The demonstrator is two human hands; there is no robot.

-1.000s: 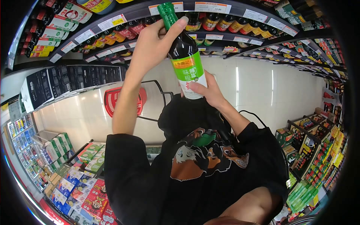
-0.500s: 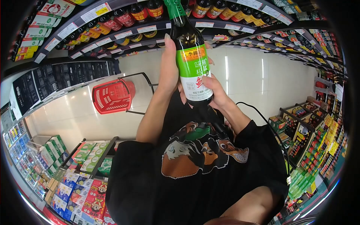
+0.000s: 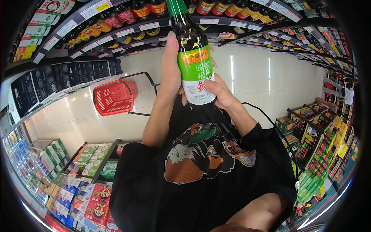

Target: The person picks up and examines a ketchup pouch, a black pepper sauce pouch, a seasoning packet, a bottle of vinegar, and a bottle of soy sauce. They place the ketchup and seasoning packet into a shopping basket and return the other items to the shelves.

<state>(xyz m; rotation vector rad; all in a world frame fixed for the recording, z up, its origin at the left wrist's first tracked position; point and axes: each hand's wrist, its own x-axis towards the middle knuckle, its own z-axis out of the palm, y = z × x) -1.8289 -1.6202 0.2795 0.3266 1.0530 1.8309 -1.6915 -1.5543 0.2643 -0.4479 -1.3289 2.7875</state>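
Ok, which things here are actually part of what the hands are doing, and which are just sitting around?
In hand:
- dark bottle, green label
- left hand, gripping its side
- right hand, wrapped round its lower end

Just about:
- red basket, apart from both hands
- shelf bottles in rows above
- boxed goods on the low rack

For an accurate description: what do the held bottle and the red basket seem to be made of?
The bottle looks like dark, glossy glass, judging by its sharp highlights, though plastic is possible; its green label seems smooth paper or film. The red basket looks like matt moulded plastic, given its lattice walls.
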